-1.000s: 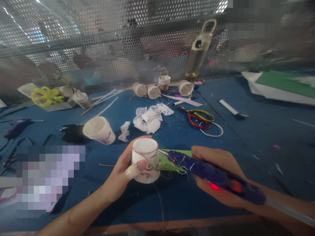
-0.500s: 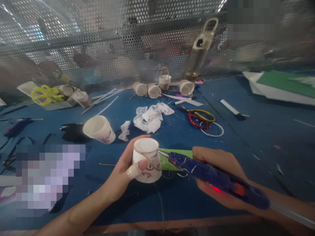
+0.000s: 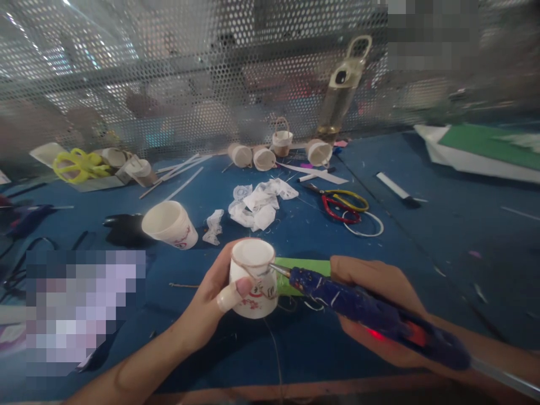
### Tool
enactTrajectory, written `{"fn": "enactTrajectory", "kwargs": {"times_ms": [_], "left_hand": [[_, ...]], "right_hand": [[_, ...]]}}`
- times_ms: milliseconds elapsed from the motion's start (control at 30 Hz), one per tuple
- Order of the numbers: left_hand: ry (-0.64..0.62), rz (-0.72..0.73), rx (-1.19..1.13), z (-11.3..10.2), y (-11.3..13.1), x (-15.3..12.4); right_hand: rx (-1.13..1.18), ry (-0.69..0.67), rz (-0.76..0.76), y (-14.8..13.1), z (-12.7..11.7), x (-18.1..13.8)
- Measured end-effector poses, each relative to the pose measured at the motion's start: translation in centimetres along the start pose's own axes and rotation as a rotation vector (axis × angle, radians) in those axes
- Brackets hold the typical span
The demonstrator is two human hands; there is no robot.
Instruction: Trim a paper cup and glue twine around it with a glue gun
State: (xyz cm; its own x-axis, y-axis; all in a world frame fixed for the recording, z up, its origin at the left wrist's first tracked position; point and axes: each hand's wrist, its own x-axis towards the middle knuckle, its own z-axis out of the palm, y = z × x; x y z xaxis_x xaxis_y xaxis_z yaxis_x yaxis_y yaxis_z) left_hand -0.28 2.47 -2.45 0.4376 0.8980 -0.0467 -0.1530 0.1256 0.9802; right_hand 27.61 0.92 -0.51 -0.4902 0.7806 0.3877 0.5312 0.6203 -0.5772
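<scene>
A white paper cup (image 3: 253,301) with red and dark print stands upside down, its base facing up. My left hand (image 3: 219,289) is wrapped round its left side, thumb across the front, with tape on the thumb. Thin brown twine (image 3: 244,266) runs around the cup near the base, and a loose strand hangs below. My right hand (image 3: 379,281) is closed around a dark blue hot glue gun (image 3: 358,304) with a red light glowing under it. The metal nozzle is at the cup's upper right side, by the twine. Behind it lies a green card (image 3: 304,267).
Left of the hands another paper cup (image 3: 169,225) lies tilted. White lace (image 3: 261,202) is heaped ahead, near red-and-yellow-handled scissors (image 3: 343,205). Several small cups and a tiny basket (image 3: 282,140) line the back, beside a water bottle (image 3: 337,95). A perforated metal screen (image 3: 189,73) rises behind.
The cup has turned slightly in my left hand and shifted a little right and down. The glue gun has moved slightly with it, its nozzle still at the twine.
</scene>
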Motion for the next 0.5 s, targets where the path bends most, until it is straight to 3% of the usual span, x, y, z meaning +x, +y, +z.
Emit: {"fn": "enactTrajectory", "kwargs": {"times_ms": [233,500], "left_hand": [[0.027,-0.015,-0.055,0.12,0.3,-0.13],[-0.003,-0.028,0.033,-0.05,0.47,0.12]], "right_hand": [[0.032,-0.004,0.013,-0.15,-0.32,0.13],[0.008,-0.014,-0.008,-0.28,-0.37,0.08]]}}
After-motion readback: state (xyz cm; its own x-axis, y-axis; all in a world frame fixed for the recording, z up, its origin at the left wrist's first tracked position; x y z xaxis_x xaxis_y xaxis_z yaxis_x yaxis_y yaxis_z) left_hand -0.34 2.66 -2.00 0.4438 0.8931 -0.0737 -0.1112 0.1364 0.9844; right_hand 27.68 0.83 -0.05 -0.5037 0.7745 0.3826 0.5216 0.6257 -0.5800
